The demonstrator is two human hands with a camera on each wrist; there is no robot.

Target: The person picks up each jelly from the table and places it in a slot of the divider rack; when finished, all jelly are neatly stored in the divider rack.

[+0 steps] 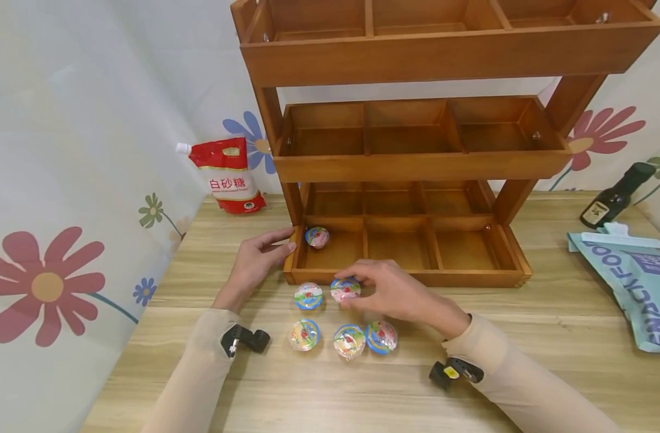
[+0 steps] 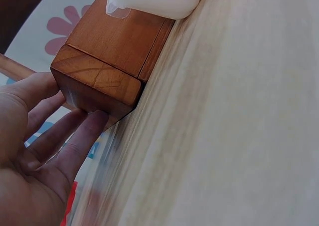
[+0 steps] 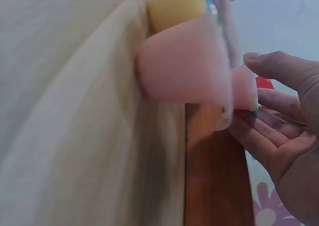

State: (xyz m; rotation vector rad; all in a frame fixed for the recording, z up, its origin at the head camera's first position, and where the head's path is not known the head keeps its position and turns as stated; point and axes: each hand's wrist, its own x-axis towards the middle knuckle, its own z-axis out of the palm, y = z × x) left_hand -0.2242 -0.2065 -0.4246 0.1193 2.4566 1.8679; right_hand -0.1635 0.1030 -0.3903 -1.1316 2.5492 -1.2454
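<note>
Tabletop (image 1: 335, 400): right hand (image 1: 392, 292) pinches jelly cup (image 1: 345, 290), likely light, squashy, best rim-held; left hand (image 1: 256, 258) spread against rack (image 1: 422, 169) at nine o'clock.

white backdrop (image 1: 113, 174), large printed flowers (image 1: 45, 287), pale wood-grain tabletop (image 1: 308, 394)

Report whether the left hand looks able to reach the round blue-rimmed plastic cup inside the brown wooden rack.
Likely yes: the left hand touches the rack near the cup; only the low side wall stands between, and the compartment is open above.

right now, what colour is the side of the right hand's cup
Pink; the cup shows it best in the right wrist view.
</note>
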